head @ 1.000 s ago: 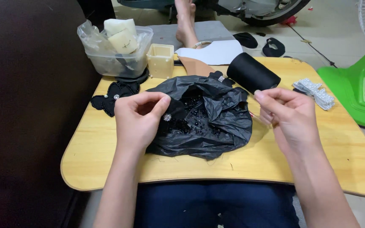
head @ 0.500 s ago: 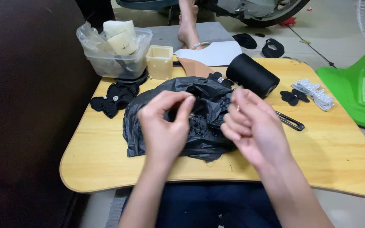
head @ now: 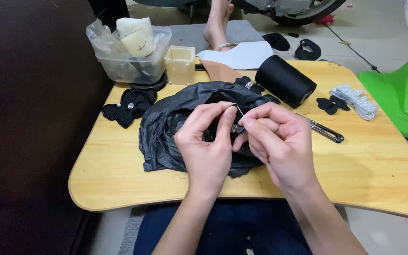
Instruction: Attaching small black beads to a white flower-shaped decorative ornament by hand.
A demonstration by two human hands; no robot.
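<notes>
Two bare hands meet over the middle of a yellow wooden lap table (head: 119, 156), fingertips nearly touching each other. In the left hand (head: 207, 146), thumb and fingers are pinched together on a small black piece with a sparkling stud (head: 234, 128) at its centre. At about 3 o'clock from it, the right hand (head: 279, 141) has thumb and forefinger pressed tight on a thin needle (head: 239, 111), whose tip points up toward 11 o'clock just above the stud. Both hands hover over a crumpled black plastic bag (head: 166, 127) that lies on the table beneath them. At 10 o'clock from the bag sits a finished black bow (head: 131, 105) with pale beads. At 12 o'clock stand a clear plastic tub (head: 133, 66) and, just beside it, a small cream square box (head: 180, 59). At 2 o'clock from the hands lies a big black thread spool (head: 285, 81) on its side, and at 3 o'clock small thread snips (head: 327, 132) rest on the wood, with a strip of white beaded trim (head: 355, 97) farther toward 2 o'clock.
</notes>
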